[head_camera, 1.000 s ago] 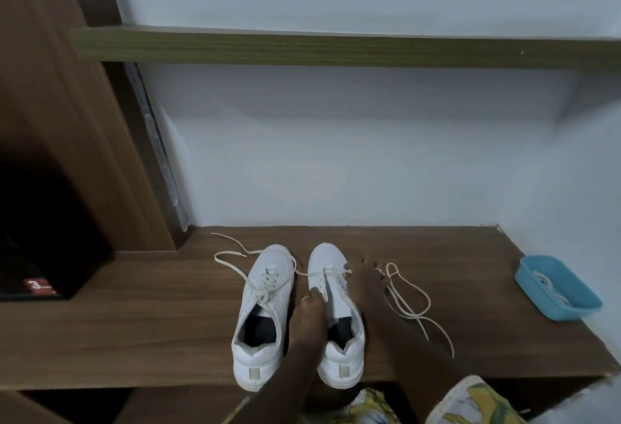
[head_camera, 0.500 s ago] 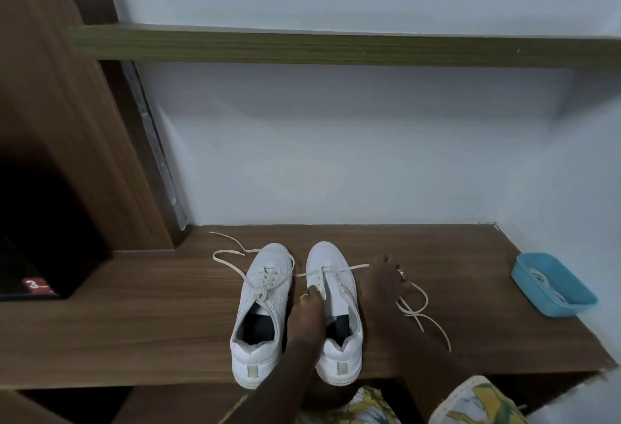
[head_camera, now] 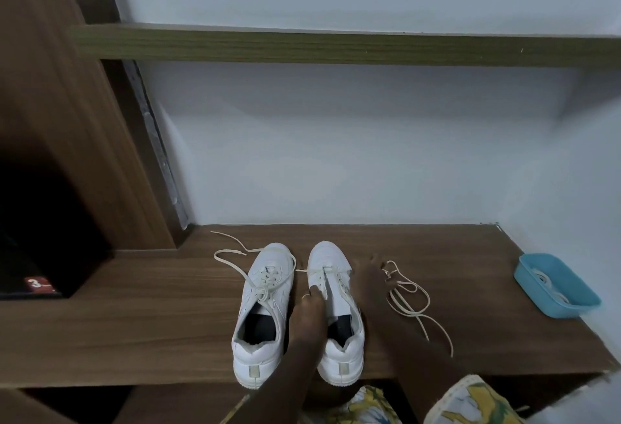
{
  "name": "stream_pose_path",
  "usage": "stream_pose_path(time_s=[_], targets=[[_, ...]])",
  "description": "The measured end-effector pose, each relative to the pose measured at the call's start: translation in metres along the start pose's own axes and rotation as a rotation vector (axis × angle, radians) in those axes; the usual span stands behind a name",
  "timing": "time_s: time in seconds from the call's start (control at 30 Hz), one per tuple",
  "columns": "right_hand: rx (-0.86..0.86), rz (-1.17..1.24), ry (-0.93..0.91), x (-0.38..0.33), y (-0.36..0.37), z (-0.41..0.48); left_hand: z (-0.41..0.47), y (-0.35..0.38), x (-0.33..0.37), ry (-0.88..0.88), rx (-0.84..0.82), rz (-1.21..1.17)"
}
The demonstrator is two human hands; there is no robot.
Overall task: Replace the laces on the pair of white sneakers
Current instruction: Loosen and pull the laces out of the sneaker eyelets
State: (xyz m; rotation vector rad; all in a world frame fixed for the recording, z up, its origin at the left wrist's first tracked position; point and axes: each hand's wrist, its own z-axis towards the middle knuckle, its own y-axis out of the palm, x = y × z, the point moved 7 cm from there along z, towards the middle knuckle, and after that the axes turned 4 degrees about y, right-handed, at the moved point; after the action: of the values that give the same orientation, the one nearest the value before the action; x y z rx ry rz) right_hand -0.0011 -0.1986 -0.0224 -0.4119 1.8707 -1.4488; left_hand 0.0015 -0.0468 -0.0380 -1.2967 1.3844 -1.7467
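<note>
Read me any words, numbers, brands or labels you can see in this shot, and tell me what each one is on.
"3": a white digit on a small red label in the dark cupboard opening at the left. The marks after it are too blurred to read.
White sneakers: no brand or text can be read, and the heel tabs look blank.
Blue tray: no text visible.

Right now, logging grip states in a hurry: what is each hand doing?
Left hand: open, pressing on the right-side sneaker.
Right hand: pinching the loose lace beside it.
</note>
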Motion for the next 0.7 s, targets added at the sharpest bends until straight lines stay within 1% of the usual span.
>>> stream_pose_path(time_s=[0.07, 0.13, 0.3, 0.53, 0.7], targets=[[-0.01, -0.01, -0.04, -0.007, 0.007, 0.001, -0.001, 0.0, 0.003, 0.011, -0.019, -0.013], [-0.027, 0.008, -0.034, -0.008, 0.015, 0.003, 0.0, 0.0, 0.004, 0.031, -0.019, -0.01], [0.058, 0.021, 0.048, 0.004, 0.006, 0.005, -0.002, -0.001, 0.006, 0.029, -0.032, -0.024], [0.159, 0.118, 0.213, 0.033, -0.014, 0.002, -0.003, -0.004, 0.005, 0.024, -0.029, -0.041], [0.179, 0.178, 0.272, 0.045, -0.018, 0.005, -0.003, -0.003, 0.005, 0.023, -0.032, -0.04]])
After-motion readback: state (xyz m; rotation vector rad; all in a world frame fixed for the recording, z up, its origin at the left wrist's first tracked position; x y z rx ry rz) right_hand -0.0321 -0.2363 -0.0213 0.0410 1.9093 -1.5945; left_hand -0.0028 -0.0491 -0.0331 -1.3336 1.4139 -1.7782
